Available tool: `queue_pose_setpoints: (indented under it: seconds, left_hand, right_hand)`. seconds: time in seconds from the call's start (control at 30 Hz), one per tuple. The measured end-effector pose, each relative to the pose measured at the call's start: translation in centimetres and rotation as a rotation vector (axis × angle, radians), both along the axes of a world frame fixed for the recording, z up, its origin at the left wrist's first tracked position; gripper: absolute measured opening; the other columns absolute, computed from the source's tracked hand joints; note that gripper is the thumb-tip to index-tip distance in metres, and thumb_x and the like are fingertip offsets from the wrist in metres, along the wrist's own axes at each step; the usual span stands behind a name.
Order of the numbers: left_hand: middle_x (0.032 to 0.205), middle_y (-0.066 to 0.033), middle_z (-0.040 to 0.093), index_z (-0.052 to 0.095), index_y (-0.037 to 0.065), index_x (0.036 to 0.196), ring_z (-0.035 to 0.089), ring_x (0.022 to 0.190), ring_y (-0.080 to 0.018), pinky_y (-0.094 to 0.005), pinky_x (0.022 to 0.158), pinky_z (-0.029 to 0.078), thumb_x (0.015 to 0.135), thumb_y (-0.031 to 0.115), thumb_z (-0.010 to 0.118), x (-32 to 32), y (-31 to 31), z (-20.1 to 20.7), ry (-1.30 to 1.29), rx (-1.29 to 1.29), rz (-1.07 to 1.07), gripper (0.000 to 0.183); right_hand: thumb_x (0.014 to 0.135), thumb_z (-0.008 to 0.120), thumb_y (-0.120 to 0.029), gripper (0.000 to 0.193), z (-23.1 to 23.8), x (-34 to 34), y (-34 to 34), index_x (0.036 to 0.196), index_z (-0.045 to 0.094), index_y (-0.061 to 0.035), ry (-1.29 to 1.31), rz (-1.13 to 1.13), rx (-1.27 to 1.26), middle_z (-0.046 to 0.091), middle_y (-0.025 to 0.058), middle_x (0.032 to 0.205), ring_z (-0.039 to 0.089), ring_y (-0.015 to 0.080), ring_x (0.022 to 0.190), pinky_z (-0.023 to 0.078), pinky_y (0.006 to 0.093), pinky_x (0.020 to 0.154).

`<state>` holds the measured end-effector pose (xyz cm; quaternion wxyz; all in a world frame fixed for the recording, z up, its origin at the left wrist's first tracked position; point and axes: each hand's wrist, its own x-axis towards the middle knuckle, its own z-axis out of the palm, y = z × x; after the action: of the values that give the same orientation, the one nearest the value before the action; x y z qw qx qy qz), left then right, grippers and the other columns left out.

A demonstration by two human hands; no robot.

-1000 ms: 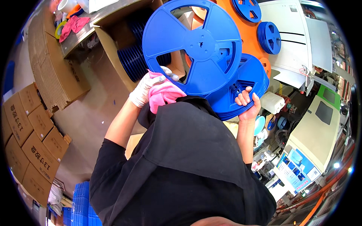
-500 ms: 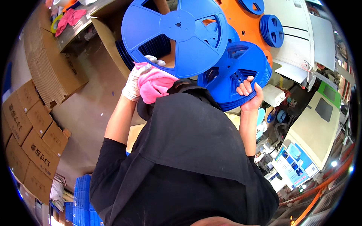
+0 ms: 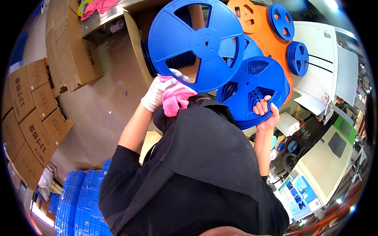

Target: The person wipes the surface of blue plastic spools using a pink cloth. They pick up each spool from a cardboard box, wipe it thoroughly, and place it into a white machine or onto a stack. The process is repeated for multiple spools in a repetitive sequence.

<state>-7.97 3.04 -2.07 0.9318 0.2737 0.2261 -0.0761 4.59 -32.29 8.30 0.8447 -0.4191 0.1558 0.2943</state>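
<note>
The white-gloved left hand, clenched on a soft pink cloth, pinches the rim of 1 large blue plastic reel held high. The bare right hand grasps a stack of blue reels from below — light, stiff and probably slick, best held by rim or spokes.

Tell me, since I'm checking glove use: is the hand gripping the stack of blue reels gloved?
No: the right hand gripping the stack of blue reels is bare, while the left hand wears a white glove.
</note>
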Motion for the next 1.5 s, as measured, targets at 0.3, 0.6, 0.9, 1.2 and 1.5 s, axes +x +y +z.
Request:
queue_pose_setpoints:
  seconds: [0.3,0.6,0.9,1.2,1.5]
  left_hand:
    - [0.103,-0.0139,0.064,0.059,0.005,0.103,0.061,0.105,-0.0282,-0.0445,0.096,0.048,0.077,0.012,0.072,-1.6,0.0,-0.9,0.027,-0.082,0.056,0.031]
    - [0.102,-0.0153,0.065,0.060,0.006,0.102,0.061,0.103,-0.0291,-0.0461,0.095,0.049,0.073,0.013,0.076,-2.1,-0.1,-0.8,0.069,-0.120,0.078,0.033]
    - [0.098,-0.0107,0.065,0.058,0.009,0.102,0.065,0.092,-0.0255,-0.0348,0.084,0.051,0.078,0.019,0.072,1.9,-0.1,2.7,-0.233,1.001,-0.483,0.030]
    - [0.084,-0.0104,0.055,0.053,0.013,0.098,0.065,0.066,-0.0260,-0.0404,0.053,0.049,0.081,0.018,0.060,2.0,-3.9,-0.8,-0.374,1.936,-0.858,0.019]
    - [0.086,-0.0069,0.053,0.051,0.015,0.099,0.064,0.069,-0.0228,-0.0381,0.055,0.051,0.070,0.020,0.071,2.9,-3.2,-1.9,-0.484,2.021,-0.863,0.036]
  right_hand:
    - [0.087,0.057,-0.021,0.026,0.2,0.6,0.5,0.106,0.053,-0.0031,-0.030,0.032,-0.013,0.045,0.0017,0.066,0.043,0.0128,0.057,0.039,0.0293,0.058]
    - [0.084,0.061,-0.022,0.026,0.0,0.9,0.2,0.101,0.055,-0.0034,-0.011,0.006,-0.019,0.045,0.0021,0.064,0.047,0.0148,0.057,0.043,0.0315,0.057]
    - [0.087,0.057,-0.021,0.025,-0.9,0.3,-0.7,0.105,0.055,-0.0039,-0.019,0.017,-0.003,0.042,0.0009,0.065,0.041,0.0129,0.056,0.038,0.0292,0.057]
    - [0.087,0.056,-0.021,0.025,-0.6,0.0,-1.3,0.104,0.054,-0.0032,-0.029,0.012,-0.021,0.044,0.0018,0.066,0.042,0.0132,0.057,0.038,0.0299,0.058]
    - [0.086,0.058,-0.021,0.025,-0.1,-0.4,-1.7,0.103,0.055,-0.0034,-0.055,-0.015,-0.026,0.047,0.0020,0.066,0.045,0.0134,0.057,0.040,0.0303,0.059]
